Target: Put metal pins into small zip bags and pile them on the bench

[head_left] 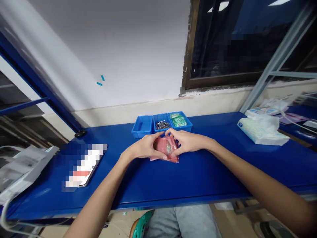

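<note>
Between my two hands is a stack of small pink plastic bags (161, 145), with something pale and greenish showing inside the top one. My left hand (146, 145) curves round its left side, thumb pressed on the front edge. From the right, my right hand (182, 140) pinches the bag with thumb and fingers. Just beyond are three joined blue bins: an empty left bin (143, 126), a middle bin with many metal screws (162, 125), and a right bin holding green plastic packets (178, 120).
The blue table (173, 185) runs along a wall. A phone with a blurred screen (86, 167) lies at left, near white equipment (27, 168). At right sits a tissue pack (264, 130). A metal frame post (269, 62) rises at the back right.
</note>
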The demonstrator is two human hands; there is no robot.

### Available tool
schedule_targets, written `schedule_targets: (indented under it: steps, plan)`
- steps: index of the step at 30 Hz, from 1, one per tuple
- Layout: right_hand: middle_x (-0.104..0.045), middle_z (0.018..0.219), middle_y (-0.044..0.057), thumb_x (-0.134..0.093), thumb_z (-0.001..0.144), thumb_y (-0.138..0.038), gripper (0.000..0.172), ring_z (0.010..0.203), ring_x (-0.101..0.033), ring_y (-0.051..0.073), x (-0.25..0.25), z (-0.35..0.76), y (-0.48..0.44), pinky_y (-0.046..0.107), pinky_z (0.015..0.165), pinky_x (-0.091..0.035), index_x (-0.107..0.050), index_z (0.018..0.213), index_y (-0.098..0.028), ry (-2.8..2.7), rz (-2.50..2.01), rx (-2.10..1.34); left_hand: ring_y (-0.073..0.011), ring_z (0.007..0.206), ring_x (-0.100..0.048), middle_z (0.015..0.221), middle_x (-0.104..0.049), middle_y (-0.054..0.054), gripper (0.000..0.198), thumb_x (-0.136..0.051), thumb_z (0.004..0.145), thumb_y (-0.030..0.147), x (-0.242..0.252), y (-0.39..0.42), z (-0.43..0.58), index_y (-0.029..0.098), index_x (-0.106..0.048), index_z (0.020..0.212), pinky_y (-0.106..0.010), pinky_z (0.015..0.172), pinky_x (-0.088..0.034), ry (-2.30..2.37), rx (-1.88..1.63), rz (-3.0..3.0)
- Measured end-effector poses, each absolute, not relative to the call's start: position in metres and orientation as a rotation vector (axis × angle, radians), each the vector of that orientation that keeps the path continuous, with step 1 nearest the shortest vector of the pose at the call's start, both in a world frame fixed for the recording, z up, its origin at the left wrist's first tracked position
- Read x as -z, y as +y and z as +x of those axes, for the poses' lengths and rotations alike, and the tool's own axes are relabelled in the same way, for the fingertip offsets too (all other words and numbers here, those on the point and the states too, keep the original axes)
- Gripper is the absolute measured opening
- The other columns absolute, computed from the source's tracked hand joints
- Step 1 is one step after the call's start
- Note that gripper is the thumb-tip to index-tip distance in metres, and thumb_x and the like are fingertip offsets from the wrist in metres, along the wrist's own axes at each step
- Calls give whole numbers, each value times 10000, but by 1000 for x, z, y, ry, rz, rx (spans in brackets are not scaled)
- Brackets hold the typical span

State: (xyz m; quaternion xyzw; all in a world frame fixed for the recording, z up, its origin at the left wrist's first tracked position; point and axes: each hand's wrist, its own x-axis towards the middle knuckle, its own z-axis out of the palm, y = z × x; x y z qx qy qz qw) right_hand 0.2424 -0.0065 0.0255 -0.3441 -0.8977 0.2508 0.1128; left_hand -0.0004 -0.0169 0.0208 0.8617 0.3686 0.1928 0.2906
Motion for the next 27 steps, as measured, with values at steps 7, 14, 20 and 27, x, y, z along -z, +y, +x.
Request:
schedule_targets:
  steps: [7, 14, 20, 27]
  plan:
    - [-679, 948, 71, -689, 847, -499, 635, 807, -636, 213, -17, 252, 0, 293, 677, -472, -467, 1342, -169, -2587, -1181, -618, -216, 641, -706, 911, -750, -32, 933, -780, 723, 416, -24, -24, -2, 226, -345, 1526, -297, 582, -551, 989, -392, 2207]
    - [-696, 867, 76, -496, 993, -429, 294, 820, -643, 221, -17, 242, -5, 293, 683, -432, -641, 910, -187, -2535, -1229, -426, -352, 1275, -552, 1475, -489, -163, 1007, -729, 781, 409, -15, -25, -3, 209, -165, 1592, -451, 1027, -483, 1146, -560, 2475]
    - [-735, 891, 52, -613, 918, -493, 343, 799, -669, 207, -18, 241, -3, 286, 709, -458, -674, 1080, -197, -2585, -1046, -554, -370, 1301, -517, 1483, -449, -166, 940, -675, 860, 372, -4, -66, 1, 290, -103, 1602, -504, 1052, -457, 1433, -822, 2309]
    - [-654, 1260, 100, -792, 771, -389, 604, 1137, -606, 269, -7, 234, -3, 373, 963, -458, -578, 1303, -198, -2584, -832, -583, -394, 1212, -568, 1527, -316, -102, 520, -613, 900, 427, 10, -91, 4, 370, -535, 1412, -558, 989, -496, 1834, -887, 2212]
